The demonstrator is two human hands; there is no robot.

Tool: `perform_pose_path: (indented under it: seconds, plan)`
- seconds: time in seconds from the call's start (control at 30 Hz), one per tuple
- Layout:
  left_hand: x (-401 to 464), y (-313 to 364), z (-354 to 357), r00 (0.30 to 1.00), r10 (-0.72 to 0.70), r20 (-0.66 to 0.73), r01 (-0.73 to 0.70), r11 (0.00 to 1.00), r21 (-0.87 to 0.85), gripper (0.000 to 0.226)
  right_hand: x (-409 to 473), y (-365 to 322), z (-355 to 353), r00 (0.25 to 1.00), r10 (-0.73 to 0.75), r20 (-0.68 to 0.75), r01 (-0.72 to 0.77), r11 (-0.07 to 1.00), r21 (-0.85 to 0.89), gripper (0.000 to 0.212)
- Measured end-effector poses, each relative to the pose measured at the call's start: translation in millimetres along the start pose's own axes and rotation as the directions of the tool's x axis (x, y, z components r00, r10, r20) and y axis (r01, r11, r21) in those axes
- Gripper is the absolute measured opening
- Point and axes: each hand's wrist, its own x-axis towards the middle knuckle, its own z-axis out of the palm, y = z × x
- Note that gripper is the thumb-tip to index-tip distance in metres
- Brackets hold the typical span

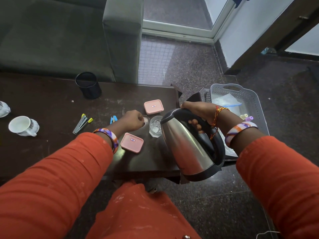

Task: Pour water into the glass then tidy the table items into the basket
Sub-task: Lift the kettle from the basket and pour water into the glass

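Note:
My right hand (pixel 196 116) grips the black handle of a steel kettle (pixel 186 144), tilted with its spout over a clear glass (pixel 155 126) on the dark table (pixel 51 152). Some water shows in the glass. My left hand (pixel 134 120) rests on the table just left of the glass, fingers curled; I cannot tell whether it holds anything. Two pink lidded boxes lie near the glass, one behind it (pixel 153 106) and one in front of it (pixel 132 142). A grey plastic basket (pixel 255 104) sits on the floor to the right of the table, with a plastic bag and small tubes inside.
A black mesh cup (pixel 88 85) stands at the table's back. A stapler and a yellow-tipped tool (pixel 82 123), a blue clip (pixel 113 119) and a white mug on its side (pixel 24 125) lie to the left. A grey sofa is behind the table.

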Motion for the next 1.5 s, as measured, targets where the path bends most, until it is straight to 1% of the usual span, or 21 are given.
perform_pose_path:
  seconds: [0.13,0.47,0.7,0.9,1.2,1.3,1.5]
  plan:
    - [0,-1,-1,1.000,-0.005,-0.004,0.005,1.000,-0.012,0.024,0,-1,1,1.000,-0.002,-0.018,0.002,1.000,0.007,0.049]
    - [1,-3,-2,1.000,-0.004,0.009,0.004,1.000,-0.008,0.024,0,-1,3,1.000,-0.004,-0.010,0.005,1.000,0.017,0.049]
    - [1,-4,-2,1.000,0.001,0.020,-0.001,1.000,0.003,0.022,-1,8,3,1.000,-0.014,-0.008,0.015,0.998,0.054,0.051]
    - [1,2,-2,1.000,0.016,0.013,-0.016,1.000,0.020,0.024,-8,24,4,0.998,-0.057,-0.038,0.062,0.989,0.135,0.053]
    - [-4,11,2,0.999,0.041,0.002,-0.041,0.998,0.050,0.021,-10,36,4,0.989,-0.117,-0.088,0.131,0.975,0.177,0.053]
    - [-5,11,3,0.999,0.034,-0.001,-0.034,0.998,0.049,0.022,-9,34,3,0.993,-0.098,-0.070,0.109,0.979,0.171,0.052]
    - [-6,8,2,1.000,0.027,-0.001,-0.026,0.998,0.052,0.023,0,20,3,0.997,-0.048,-0.052,0.054,0.993,0.102,0.050]
